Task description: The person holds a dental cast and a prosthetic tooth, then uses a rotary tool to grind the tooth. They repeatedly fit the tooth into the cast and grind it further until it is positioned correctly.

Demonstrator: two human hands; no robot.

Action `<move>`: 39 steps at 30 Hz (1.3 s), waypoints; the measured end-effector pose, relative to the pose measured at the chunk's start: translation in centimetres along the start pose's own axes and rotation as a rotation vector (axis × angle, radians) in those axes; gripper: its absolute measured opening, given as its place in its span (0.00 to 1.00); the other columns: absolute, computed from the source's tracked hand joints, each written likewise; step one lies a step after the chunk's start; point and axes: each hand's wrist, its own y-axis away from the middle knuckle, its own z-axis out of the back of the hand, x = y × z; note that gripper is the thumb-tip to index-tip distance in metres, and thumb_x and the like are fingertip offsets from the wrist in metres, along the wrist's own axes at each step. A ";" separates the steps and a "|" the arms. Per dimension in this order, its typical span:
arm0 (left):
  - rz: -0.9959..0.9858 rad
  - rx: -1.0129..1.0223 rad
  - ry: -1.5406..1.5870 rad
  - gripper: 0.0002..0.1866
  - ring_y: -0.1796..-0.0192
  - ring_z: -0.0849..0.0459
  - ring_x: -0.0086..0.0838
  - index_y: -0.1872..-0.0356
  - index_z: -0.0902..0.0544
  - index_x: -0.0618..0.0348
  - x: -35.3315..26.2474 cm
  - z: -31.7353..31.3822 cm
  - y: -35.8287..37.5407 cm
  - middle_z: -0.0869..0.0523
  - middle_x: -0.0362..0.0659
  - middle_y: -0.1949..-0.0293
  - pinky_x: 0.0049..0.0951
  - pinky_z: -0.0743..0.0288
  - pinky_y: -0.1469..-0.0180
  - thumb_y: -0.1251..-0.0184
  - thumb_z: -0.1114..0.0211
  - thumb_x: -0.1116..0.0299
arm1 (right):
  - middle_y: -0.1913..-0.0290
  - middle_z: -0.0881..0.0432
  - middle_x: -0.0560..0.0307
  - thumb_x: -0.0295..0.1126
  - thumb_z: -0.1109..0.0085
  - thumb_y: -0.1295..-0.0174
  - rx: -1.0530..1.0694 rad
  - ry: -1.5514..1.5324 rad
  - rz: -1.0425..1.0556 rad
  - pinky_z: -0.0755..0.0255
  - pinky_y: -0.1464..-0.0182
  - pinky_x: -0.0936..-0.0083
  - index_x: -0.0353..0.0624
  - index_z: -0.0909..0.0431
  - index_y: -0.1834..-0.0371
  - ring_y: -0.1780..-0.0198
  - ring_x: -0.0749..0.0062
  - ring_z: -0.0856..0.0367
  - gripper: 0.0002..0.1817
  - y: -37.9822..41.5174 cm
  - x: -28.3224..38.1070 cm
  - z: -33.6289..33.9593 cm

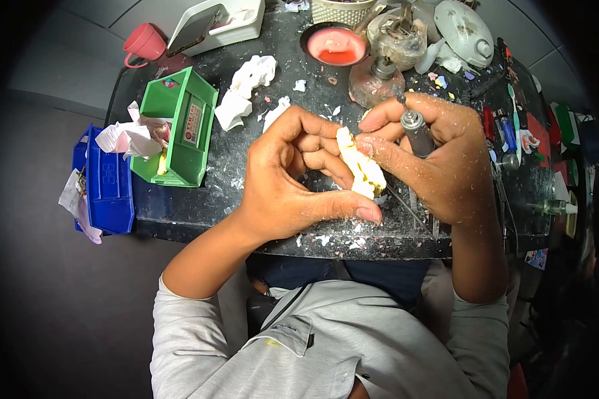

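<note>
Grey sleeves [199, 332] fill the near edge, forearms reaching over the dark speckled worktable [180, 206]. At far left on it sits a green bin [186, 133] stuffed with crumpled paper. Left hand [293, 179] is clenched round a pale yellow cast [359, 166] at the table's near centre, thumb underneath. Right hand [446, 159] grasps a small grinder [416, 130], touching that cast.

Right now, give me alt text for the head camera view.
Two hands work over a cluttered dark bench: the left hand holds a pale yellow cast, the right hand grips a rotary tool. A green bin sits left.
</note>
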 end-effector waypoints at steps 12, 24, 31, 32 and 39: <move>0.074 0.006 0.100 0.35 0.55 0.05 0.35 0.42 0.28 0.68 0.0 0.1 -0.1 0.09 0.58 0.55 0.32 0.09 0.51 0.46 0.13 0.83 | 0.71 0.09 0.56 0.27 0.24 0.39 -0.030 -0.160 -0.055 0.21 0.64 0.81 0.34 0.11 0.60 0.69 0.84 0.13 0.09 -0.2 -0.8 -0.2; 0.096 0.005 0.080 0.35 0.56 0.05 0.35 0.43 0.29 0.67 0.0 -0.1 -0.1 0.09 0.58 0.55 0.32 0.09 0.51 0.46 0.14 0.83 | 0.68 0.09 0.55 0.28 0.22 0.41 -0.026 -0.132 -0.068 0.20 0.59 0.78 0.34 0.10 0.61 0.64 0.83 0.14 0.10 -0.3 -1.1 0.1; 0.112 -0.010 0.102 0.35 0.54 0.05 0.36 0.43 0.29 0.68 -0.2 -0.1 -0.1 0.09 0.58 0.54 0.33 0.09 0.50 0.46 0.14 0.83 | 0.71 0.10 0.57 0.27 0.21 0.40 0.000 -0.200 -0.096 0.21 0.63 0.80 0.34 0.11 0.61 0.68 0.86 0.15 0.10 -0.3 -1.0 0.1; 0.112 -0.009 0.101 0.35 0.54 0.05 0.36 0.43 0.29 0.68 -0.3 -0.3 0.0 0.09 0.58 0.54 0.33 0.09 0.50 0.46 0.14 0.83 | 0.71 0.10 0.57 0.27 0.21 0.40 -0.005 -0.206 -0.072 0.21 0.63 0.81 0.34 0.11 0.61 0.68 0.86 0.15 0.10 -0.3 -1.1 0.1; 0.193 -0.091 0.144 0.46 0.50 0.06 0.36 0.40 0.27 0.75 -0.5 -0.4 0.1 0.10 0.57 0.50 0.32 0.11 0.44 0.57 0.05 0.66 | 0.72 0.10 0.57 0.27 0.21 0.40 -0.010 -0.162 -0.034 0.21 0.63 0.80 0.34 0.12 0.61 0.69 0.86 0.15 0.10 -0.3 -1.0 0.3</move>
